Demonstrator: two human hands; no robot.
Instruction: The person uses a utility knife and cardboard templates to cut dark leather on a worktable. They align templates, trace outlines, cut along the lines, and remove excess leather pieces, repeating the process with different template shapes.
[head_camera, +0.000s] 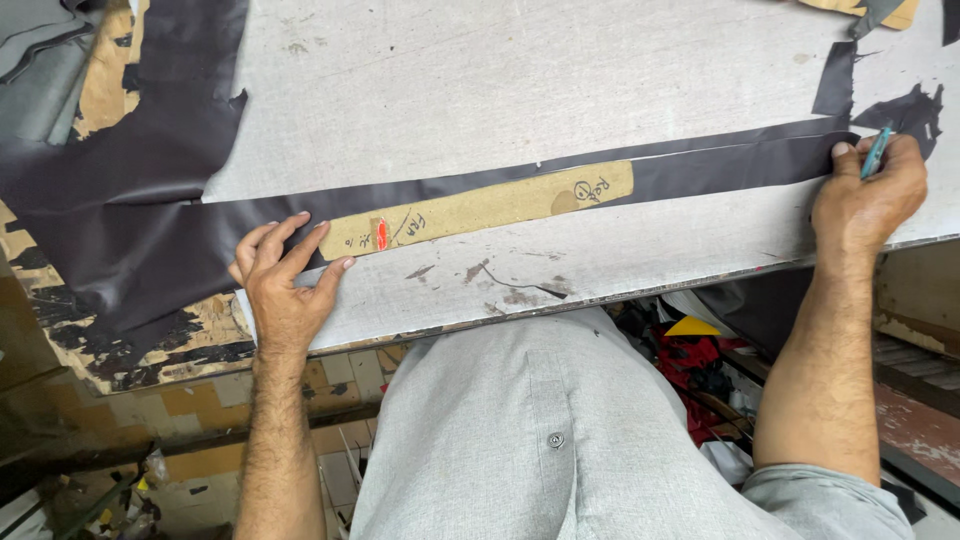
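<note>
A long strip of dark material (720, 165) lies across a grey work board (480, 80). On it rests a long narrow cardboard template (490, 208) with a red mark and handwriting. My left hand (285, 275) lies flat, fingers spread, pressing the strip and the template's left end. My right hand (868, 195) sits at the strip's right end, closed around a small teal-handled cutting tool (877, 152) held upright against the material.
A large dark sheet (120, 170) spreads over the board's left side onto a worn brown surface (105, 80). Dark offcuts (905, 110) lie at the far right. Below the board's front edge are my grey clothing (540, 430) and red and yellow scraps (695, 350).
</note>
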